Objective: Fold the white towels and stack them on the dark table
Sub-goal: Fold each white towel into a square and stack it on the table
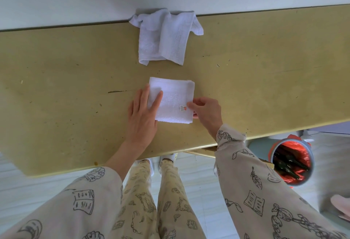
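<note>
Left hand [142, 117] lying flat, pressing folded towel [174, 95] | right hand [206, 113] pinching its edge (label side) | loose towel [164, 36] lying beyond on table [66, 68]

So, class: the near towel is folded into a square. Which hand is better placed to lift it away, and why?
Probably the right hand: its fingers already pinch the folded towel at its right edge, by the label. The left hand lies flat, pressing the left side.

White towels [172, 98], yellowish table [56, 87]
</note>
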{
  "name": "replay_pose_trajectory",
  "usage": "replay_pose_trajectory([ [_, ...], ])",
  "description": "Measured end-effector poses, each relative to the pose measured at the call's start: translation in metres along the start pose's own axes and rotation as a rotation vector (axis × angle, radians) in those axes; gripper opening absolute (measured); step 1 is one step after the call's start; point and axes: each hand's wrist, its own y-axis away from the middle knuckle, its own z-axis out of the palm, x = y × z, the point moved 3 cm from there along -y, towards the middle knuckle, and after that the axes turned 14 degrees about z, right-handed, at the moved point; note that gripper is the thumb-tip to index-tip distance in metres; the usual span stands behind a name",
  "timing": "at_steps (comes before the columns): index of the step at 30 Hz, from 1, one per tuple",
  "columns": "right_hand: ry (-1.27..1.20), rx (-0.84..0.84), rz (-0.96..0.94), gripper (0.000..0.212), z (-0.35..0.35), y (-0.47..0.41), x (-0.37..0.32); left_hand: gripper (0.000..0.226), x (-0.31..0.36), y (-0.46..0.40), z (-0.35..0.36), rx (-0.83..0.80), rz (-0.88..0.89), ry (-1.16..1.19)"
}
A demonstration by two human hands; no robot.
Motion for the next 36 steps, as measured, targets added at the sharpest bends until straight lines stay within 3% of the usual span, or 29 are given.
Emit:
replay_pose_trajectory([
  [5,0.037,0.031,0.000,0.002,0.003,-0.002,-0.002,0.080,-0.008,0.005,0.004,0.002,0.024,-0.022],
  [8,0.033,0.045,-0.001,0.014,0.005,-0.003,-0.001,0.084,-0.009,0.004,0.004,-0.031,0.042,-0.015],
  [15,0.070,0.140,-0.054,0.016,0.001,-0.004,-0.013,0.082,-0.014,-0.003,-0.011,-0.211,0.143,0.046],
  [17,0.246,0.303,-0.184,0.023,0.001,0.001,-0.017,0.081,-0.008,-0.004,-0.018,-0.241,0.243,0.067],
  [20,0.524,0.551,-0.626,0.029,0.015,0.014,-0.016,0.071,-0.002,-0.010,-0.016,-0.207,0.316,0.109],
  [23,0.704,0.502,-0.838,0.039,0.038,0.010,0.001,0.059,-0.007,-0.019,0.000,-0.134,0.272,0.046],
  [30,0.929,0.345,-0.691,0.059,0.048,-0.012,0.013,0.058,-0.019,-0.020,0.020,-0.098,0.262,-0.130],
  [36,1.052,0.420,-0.679,0.058,0.046,-0.005,0.013,0.060,-0.019,-0.010,0.015,-0.158,0.267,-0.090],
])
